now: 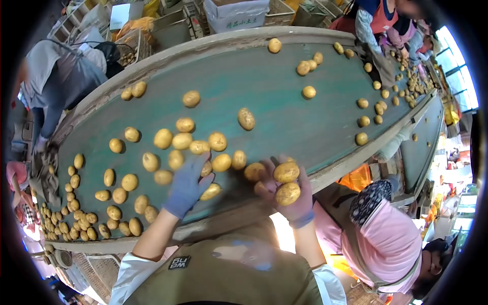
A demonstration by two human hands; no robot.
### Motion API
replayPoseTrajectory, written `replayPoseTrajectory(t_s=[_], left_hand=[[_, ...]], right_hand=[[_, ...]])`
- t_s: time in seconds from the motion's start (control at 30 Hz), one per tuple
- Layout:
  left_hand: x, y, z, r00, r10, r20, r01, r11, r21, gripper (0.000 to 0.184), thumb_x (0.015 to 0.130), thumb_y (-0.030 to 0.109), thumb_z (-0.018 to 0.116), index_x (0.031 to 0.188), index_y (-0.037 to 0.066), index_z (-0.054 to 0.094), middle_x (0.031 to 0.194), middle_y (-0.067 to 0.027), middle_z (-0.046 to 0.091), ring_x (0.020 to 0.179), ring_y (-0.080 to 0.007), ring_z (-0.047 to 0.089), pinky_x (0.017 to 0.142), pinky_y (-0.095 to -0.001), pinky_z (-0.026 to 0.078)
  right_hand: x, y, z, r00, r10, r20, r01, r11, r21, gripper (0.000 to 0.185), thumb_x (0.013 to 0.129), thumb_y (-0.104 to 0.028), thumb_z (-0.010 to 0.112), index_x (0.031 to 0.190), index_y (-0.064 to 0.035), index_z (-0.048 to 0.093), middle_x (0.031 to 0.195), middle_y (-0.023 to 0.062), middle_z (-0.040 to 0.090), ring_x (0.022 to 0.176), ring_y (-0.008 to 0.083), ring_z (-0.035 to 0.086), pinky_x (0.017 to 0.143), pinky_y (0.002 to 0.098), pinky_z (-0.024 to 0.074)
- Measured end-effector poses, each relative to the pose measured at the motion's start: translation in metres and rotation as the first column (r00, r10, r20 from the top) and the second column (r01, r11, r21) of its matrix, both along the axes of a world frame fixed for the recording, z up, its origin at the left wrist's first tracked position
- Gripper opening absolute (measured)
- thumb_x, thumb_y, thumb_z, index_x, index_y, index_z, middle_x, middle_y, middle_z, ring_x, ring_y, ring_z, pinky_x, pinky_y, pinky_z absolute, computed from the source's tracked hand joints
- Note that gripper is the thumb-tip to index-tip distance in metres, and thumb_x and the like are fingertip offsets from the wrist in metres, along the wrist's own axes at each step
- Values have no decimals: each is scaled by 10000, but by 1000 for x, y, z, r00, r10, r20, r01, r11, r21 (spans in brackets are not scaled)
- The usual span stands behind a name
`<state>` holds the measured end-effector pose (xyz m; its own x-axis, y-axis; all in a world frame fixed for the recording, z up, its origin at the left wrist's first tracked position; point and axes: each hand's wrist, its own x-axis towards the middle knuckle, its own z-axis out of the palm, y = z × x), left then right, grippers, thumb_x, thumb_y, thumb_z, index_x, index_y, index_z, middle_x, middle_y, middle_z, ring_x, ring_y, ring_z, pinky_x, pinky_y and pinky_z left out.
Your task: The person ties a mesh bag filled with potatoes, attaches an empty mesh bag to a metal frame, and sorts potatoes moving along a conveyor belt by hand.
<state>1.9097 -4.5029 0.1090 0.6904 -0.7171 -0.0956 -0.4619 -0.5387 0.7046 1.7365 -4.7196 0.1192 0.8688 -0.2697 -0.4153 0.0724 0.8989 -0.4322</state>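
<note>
My right hand [292,203], in a purple-blue glove, is turned palm up near the belt's front edge and cradles two potatoes, one above [286,172] and one below [288,193]. Just left of its fingers is another potato [253,172]. In a matching glove, my left hand [186,187] reaches over the belt with its fingers stretched out and thumb apart. A small potato [206,169] shows between its fingers and thumb, and another potato [210,191] lies below the thumb. Whether these touch the glove is unclear. Several loose potatoes [199,147] lie just beyond both hands.
A long green conveyor belt [223,66] with raised edges carries scattered potatoes, clustered at its left end and far right. A person in pink [381,239] is close on my right. Another person [61,76] stands across at left, with others at far right. Crates and a white sack [236,15] stand behind.
</note>
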Motion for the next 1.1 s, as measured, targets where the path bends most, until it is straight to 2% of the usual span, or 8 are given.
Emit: replayPoseTrajectory(t_s=[0.07, 0.4, 0.57, 0.73, 0.8, 0.83, 0.9, 1.1], left_hand=[[12, -19, -1, 1000, -9, -27, 7, 998, -58, 531, 846, 199, 692, 1324, 56, 509, 1235, -204, 572, 1120, -355, 580, 937, -408, 478], [30, -128, -8, 822, -11, -570, -218, 918, -332, 440, 953, 249, 608, 1338, 68, 499, 1123, -57, 595, 899, -112, 592, 767, -270, 513], [9, -133, 0, 77, -392, -917, -515, 772, -373, 478, 1023, 404, 415, 1348, 57, 461, 1228, -128, 598, 963, -214, 651, 809, -338, 551], [-25, -145, 8, 183, -433, -883, -541, 705, -458, 513, 1034, 369, 367, 1405, 16, 394, 1292, -193, 568, 1061, -289, 642, 931, -433, 521], [-29, -150, 23, -100, -524, -846, -621, 697, -358, 474, 1009, 211, 467, 1426, 7, 374, 1308, -177, 547, 1136, -263, 602, 1017, -424, 461], [-32, -153, 23, -98, -525, -845, -621, 696, -361, 474, 1009, 211, 467, 1426, 7, 374, 1308, -177, 547, 1136, -263, 602, 1017, -424, 461], [-45, -156, 21, 603, -172, -779, -251, 886, -390, 544, 926, 77, 586, 1425, 4, 382, 1340, -172, 521, 1212, -254, 550, 1066, -390, 413], [-66, -165, 54, 926, -201, -318, 105, 950, -296, 629, 817, 122, 733, 1379, 53, 459, 1388, -157, 483, 1243, -290, 532, 1013, -375, 451]], right_hand=[[-6, -15, -20, 976, -27, 217, -52, 936, 349, 556, 979, -488, 395, 1451, -199, 344, 1363, 92, 453, 1205, 299, 463, 1020, 548, 388], [-27, -61, -9, 970, -221, 100, 210, 972, 110, 524, 1033, -374, 359, 1504, -159, 276, 1497, 146, 362, 1318, 369, 400, 1104, 614, 290], [-28, -77, -7, 956, -268, 120, 219, 923, 315, 527, 1005, -397, 412, 1436, -95, 380, 1456, 199, 388, 1346, 407, 363, 1102, 616, 289], [-20, -77, 0, 982, -190, 13, 184, 962, 202, 564, 999, -460, 355, 1406, -72, 403, 1439, 201, 409, 1352, 407, 371, 1110, 614, 277], [-20, -76, 3, 976, -216, 39, 194, 933, 304, 534, 1023, -418, 291, 1420, -68, 367, 1438, 208, 410, 1325, 388, 420, 1117, 608, 296], [-20, -74, 1, 976, -216, 41, 193, 933, 303, 534, 1023, -418, 291, 1420, -68, 367, 1438, 208, 410, 1325, 388, 420, 1117, 608, 296], [-19, -71, 2, 989, -133, 65, 135, 991, -18, 520, 1019, -406, 346, 1407, -60, 381, 1416, 199, 431, 1319, 368, 433, 1101, 579, 341], [-18, -77, 16, 999, -34, 31, 45, 833, -552, 464, 1003, -287, 491, 1373, -23, 399, 1382, 176, 457, 1270, 316, 487, 1009, 486, 473]])
